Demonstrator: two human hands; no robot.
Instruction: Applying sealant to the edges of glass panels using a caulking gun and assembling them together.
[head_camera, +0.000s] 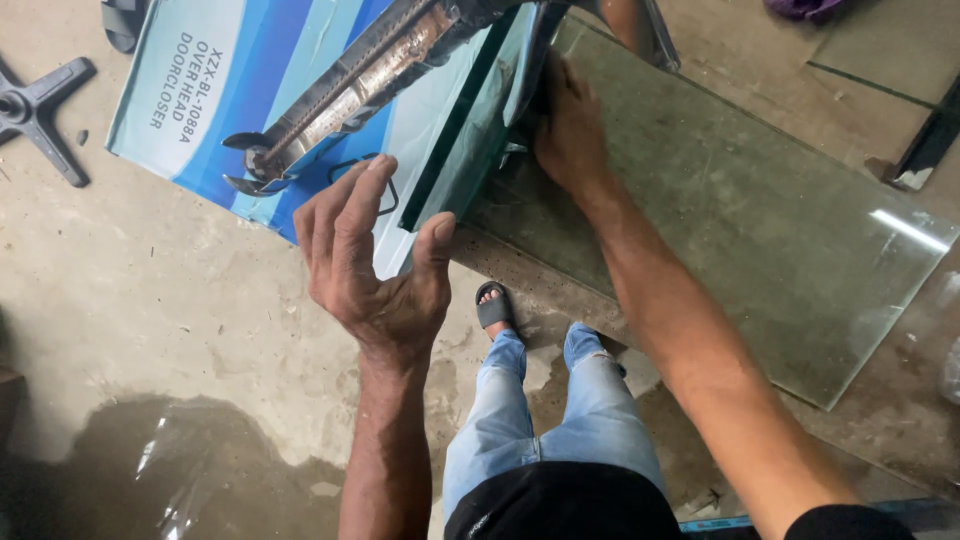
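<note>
One glass pane (760, 230), rectangular and greenish, is seen lying flat at the right of the scene; its long axis is directed from the far left towards the near right, where one corner is presented nearest the right edge. One right hand (568, 130) is laid palm-down on the far-left end of the pane, the fingers pressed flat against the glass and not closed around it. One left hand (372, 255) is held open above the floor, fingers spread and thumb apart, with nothing grasped; its fingertips are placed at the near edge of one blue and white cardboard box (290, 100), though contact cannot be confirmed. The two hands are kept apart, with a narrow upright strip of glass (470, 130) between them. One worn metal caulking gun (350, 85) is laid across the box, its long axis running from the near left to the far right, the hooked end directed to the near left. One black cross-shaped metal base (40, 110) is seen at the far left on the concrete floor (150, 320); two legs in blue jeans (545, 410) are seen below, and one foot in a black sandal (494, 308) is visible.
</note>
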